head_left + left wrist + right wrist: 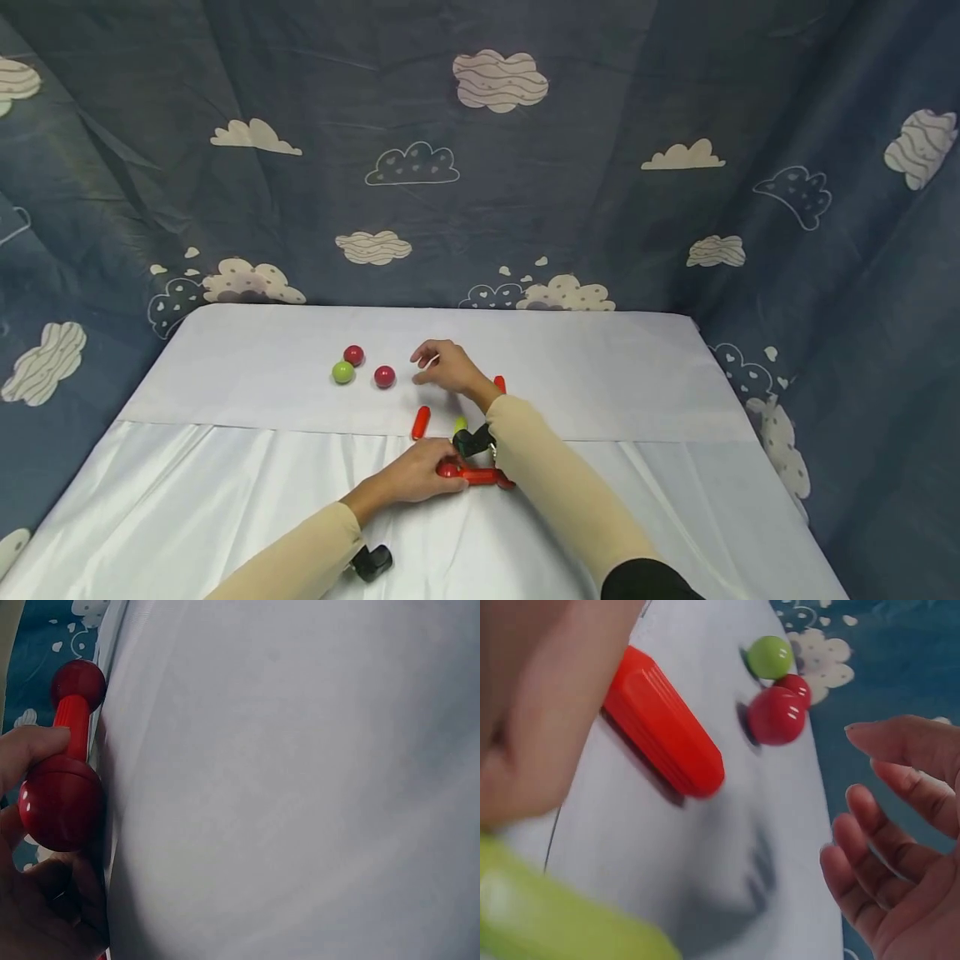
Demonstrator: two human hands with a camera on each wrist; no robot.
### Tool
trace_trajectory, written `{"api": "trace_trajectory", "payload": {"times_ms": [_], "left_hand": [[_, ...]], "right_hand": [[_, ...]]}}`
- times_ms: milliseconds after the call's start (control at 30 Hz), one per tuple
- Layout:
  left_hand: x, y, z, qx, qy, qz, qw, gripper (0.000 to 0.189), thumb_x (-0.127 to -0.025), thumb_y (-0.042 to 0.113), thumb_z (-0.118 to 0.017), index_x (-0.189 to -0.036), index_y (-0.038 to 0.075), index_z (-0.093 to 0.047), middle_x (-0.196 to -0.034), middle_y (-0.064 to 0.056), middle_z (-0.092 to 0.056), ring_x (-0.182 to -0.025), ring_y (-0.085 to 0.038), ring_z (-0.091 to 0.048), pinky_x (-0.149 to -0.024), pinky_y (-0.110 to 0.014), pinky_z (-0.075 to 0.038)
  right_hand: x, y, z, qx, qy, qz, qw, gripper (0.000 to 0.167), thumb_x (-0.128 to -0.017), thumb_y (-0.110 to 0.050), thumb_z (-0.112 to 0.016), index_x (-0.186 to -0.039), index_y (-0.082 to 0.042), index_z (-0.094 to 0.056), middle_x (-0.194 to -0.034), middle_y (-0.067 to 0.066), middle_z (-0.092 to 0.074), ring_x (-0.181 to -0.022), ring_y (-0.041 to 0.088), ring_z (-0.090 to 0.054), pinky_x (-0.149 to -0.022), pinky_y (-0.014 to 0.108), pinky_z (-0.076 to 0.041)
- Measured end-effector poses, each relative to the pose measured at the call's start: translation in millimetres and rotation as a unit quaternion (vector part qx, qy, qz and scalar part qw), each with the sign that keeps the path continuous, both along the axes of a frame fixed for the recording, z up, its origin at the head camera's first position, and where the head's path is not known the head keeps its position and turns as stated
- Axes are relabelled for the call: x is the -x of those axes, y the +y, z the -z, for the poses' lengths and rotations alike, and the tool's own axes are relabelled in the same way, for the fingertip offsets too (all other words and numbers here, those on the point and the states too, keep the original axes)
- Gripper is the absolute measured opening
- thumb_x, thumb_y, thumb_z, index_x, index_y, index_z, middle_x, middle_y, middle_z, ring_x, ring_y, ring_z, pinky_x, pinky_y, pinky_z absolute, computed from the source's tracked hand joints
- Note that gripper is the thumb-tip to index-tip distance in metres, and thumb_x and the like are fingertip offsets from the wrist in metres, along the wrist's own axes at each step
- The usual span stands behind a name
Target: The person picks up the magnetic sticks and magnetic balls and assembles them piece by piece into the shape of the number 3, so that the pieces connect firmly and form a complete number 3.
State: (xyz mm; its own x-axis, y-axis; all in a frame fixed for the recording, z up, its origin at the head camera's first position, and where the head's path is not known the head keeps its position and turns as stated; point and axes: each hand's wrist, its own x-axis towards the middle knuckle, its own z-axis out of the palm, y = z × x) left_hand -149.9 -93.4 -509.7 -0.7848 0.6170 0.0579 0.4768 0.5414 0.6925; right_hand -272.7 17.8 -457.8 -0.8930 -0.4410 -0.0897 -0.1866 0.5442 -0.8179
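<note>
1. The left hand [420,473] is gripping the red dumbbell [480,477], a red rod joining two red balls; its thumb is pressing the rod beside the left ball.
2. The right hand [450,368] is hovering beyond the dumbbell and slightly to its left, holding nothing, its fingers curving loosely apart from the thumb.
3. A loose red rod [421,422] is lying beyond the dumbbell, to its left.
4. A yellow-green rod [460,424] is lying just beyond the dumbbell, partly hiding behind a black wrist device [471,441].
5. Another red rod [499,384] is showing farther beyond the dumbbell, past the right wrist.
6. Two loose red balls [384,377] and a green ball [342,372] are sitting close together, well beyond the dumbbell and to its left.
7. White cloth [637,375] is spreading beneath the dumbbell.
</note>
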Motion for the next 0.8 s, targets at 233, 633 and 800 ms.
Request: {"api": "trace_trajectory", "payload": {"times_ms": [233,633,800], "left_hand": [[1.3,0.7,-0.9,0.011,-0.009,0.007,0.9999,0.011,-0.083,0.025,-0.072,-0.089,0.016,-0.069,-0.081,0.012,-0.060,-0.080,-0.005,-0.051,-0.074,-0.024,-0.041],[1.7,-0.6,-2.4,0.027,-0.010,0.003,0.9996,0.018,-0.084,0.029,-0.070,-0.095,0.014,-0.068,-0.082,0.010,-0.059,-0.077,-0.006,-0.048,-0.069,-0.023,-0.038],[-0.1,-3.1,-2.4,0.039,-0.034,-0.008,0.9986,0.031,-0.085,0.035,-0.069,-0.104,0.010,-0.069,-0.092,0.006,-0.063,-0.085,-0.010,-0.051,-0.075,-0.028,-0.042]], "right_hand": [[8.4,-22.3,1.6,-0.010,-0.008,-0.020,0.9997,0.032,-0.077,-0.002,-0.078,-0.107,-0.006,-0.067,-0.096,0.005,-0.061,-0.086,0.016,-0.054,-0.065,0.022,-0.044],[22.5,-43.4,6.4,-0.036,-0.039,-0.037,0.9979,0.035,-0.076,-0.003,-0.079,-0.109,-0.011,-0.067,-0.104,0.005,-0.062,-0.094,0.019,-0.056,-0.082,0.031,-0.046],[24.4,-51.2,15.5,-0.064,-0.038,-0.048,0.9961,0.036,-0.076,-0.004,-0.080,-0.108,-0.013,-0.067,-0.104,0.004,-0.062,-0.091,0.017,-0.057,-0.084,0.030,-0.047]]}}
